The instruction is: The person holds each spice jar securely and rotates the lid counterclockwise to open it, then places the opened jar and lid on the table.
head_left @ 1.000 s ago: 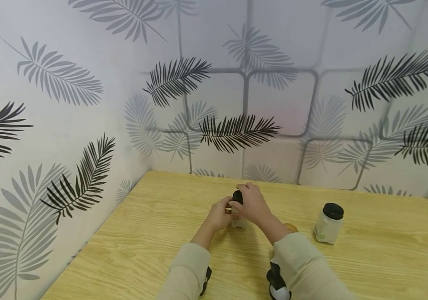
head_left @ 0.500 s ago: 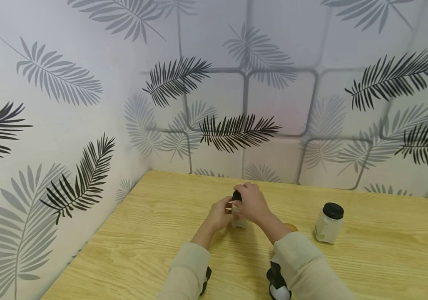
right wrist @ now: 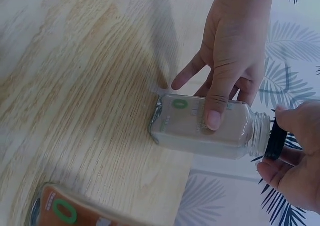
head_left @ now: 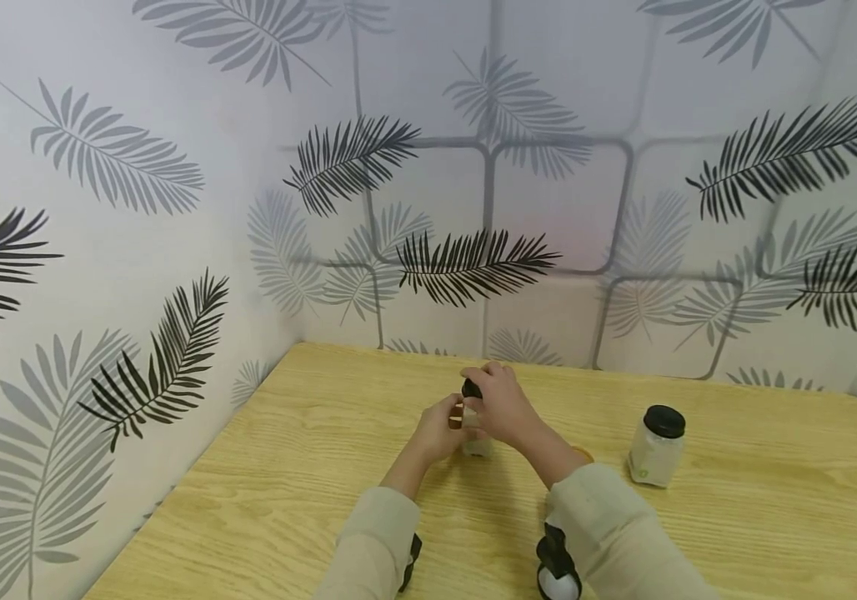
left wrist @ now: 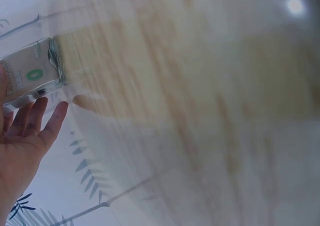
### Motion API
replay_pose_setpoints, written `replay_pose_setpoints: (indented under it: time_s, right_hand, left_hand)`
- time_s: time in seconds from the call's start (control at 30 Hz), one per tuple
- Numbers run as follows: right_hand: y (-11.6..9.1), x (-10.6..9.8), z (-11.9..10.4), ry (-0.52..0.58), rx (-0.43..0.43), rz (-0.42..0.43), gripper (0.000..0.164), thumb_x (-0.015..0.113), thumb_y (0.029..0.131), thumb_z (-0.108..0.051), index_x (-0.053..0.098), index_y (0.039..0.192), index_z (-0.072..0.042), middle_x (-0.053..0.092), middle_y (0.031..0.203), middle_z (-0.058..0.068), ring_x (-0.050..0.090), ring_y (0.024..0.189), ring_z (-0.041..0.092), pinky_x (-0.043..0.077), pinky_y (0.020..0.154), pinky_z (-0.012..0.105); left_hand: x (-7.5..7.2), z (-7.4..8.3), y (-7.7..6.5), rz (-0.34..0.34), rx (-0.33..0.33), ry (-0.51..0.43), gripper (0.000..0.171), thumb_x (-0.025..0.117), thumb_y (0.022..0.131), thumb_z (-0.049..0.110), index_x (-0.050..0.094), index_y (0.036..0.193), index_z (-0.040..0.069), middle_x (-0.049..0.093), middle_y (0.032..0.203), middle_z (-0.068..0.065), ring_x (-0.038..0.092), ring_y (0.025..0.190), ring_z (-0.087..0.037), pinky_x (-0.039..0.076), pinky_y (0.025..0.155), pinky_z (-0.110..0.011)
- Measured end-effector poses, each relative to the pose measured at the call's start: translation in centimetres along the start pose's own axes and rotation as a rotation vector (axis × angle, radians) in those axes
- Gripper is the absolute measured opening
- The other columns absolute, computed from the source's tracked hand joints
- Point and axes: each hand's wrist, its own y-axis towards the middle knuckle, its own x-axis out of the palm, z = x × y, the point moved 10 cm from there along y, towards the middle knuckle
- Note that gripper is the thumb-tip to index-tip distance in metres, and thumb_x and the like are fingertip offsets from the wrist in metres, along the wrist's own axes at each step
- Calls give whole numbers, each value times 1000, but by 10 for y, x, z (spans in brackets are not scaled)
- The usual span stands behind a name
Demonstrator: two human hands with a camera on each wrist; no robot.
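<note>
The left hand (head_left: 436,429) in the head view grips a clear jar (head_left: 477,447) that appears to stand on the surface (head_left: 286,475), while the right hand (head_left: 503,404) holds its black lid (head_left: 471,389) from above. The grips look much as they did a second ago, but the right fingers now reach a little further over the lid, suggesting it is being turned or shifted. A second jar (head_left: 654,454), lidded, stands well apart to the right. The left wrist view shows only the jar's lower end beside the left fingers; their grip is cut off there. In the right wrist view, the lid sits at the mouth with bare threads below, so the jar seems not fully closed; whether the lid is going on or off, I cannot tell.
</note>
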Motion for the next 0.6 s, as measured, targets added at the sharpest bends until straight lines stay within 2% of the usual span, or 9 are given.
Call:
replay_pose_setpoints:
  time_s: [0.17, 0.33, 0.6]
  right_hand:
    - [-6, -6, 1, 12, -9, 22, 36, 62, 84, -10, 55, 119, -2, 52, 101, 19, 51, 91, 32, 50, 74, 40]
    - [-14, -12, 2, 35, -16, 37, 38, 64, 83, -13, 54, 118, -1, 51, 98, 17, 52, 87, 27, 51, 74, 39]
    - [-22, -13, 6, 113, 27, 27, 39, 64, 83, -12, 52, 118, -1, 50, 106, 17, 55, 92, 28, 52, 77, 39]
  left_hand:
    - [-1, 2, -2, -2, 13, -3, 55, 66, 82, 21, 43, 130, 5, 50, 128, -21, 54, 112, -35, 50, 88, -40]
    - [0, 5, -3, -6, 31, -10, 55, 65, 83, 20, 43, 130, 6, 49, 130, -20, 53, 113, -35, 50, 87, -40]
    - [0, 4, -1, -12, 43, -8, 59, 66, 82, 21, 40, 132, 4, 46, 131, -21, 53, 113, -36, 51, 86, -39]
